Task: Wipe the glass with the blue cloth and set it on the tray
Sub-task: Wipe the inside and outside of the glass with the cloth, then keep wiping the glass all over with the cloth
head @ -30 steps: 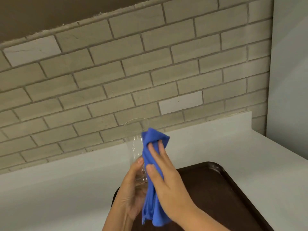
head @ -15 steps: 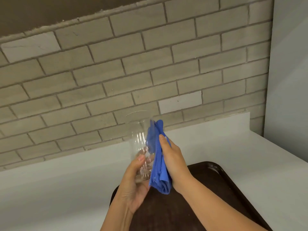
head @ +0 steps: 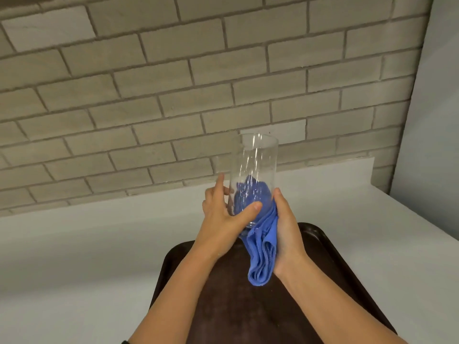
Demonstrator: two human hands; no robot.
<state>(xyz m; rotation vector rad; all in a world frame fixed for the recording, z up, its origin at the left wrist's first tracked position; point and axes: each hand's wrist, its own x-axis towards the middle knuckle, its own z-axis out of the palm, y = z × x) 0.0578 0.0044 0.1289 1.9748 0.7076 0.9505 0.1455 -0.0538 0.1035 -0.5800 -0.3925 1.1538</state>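
A tall clear glass (head: 255, 162) is held upright in the air above the far end of a dark brown tray (head: 330, 274). My left hand (head: 221, 217) grips its lower part, thumb across the front. My right hand (head: 288, 232) presses a blue cloth (head: 263, 256) against the glass's right and rear side near the base. The cloth shows through the glass wall and its folded tail hangs down below my right palm.
A white counter (head: 87, 256) carries the tray and runs back to a grey brick wall (head: 173, 83). A pale wall panel (head: 434, 120) stands at the right, where the counter ends in a corner.
The glass has risen and stands more upright. My right hand has shifted the cloth from the side of the glass down around its base, and my left hand has regripped higher with the thumb in front.
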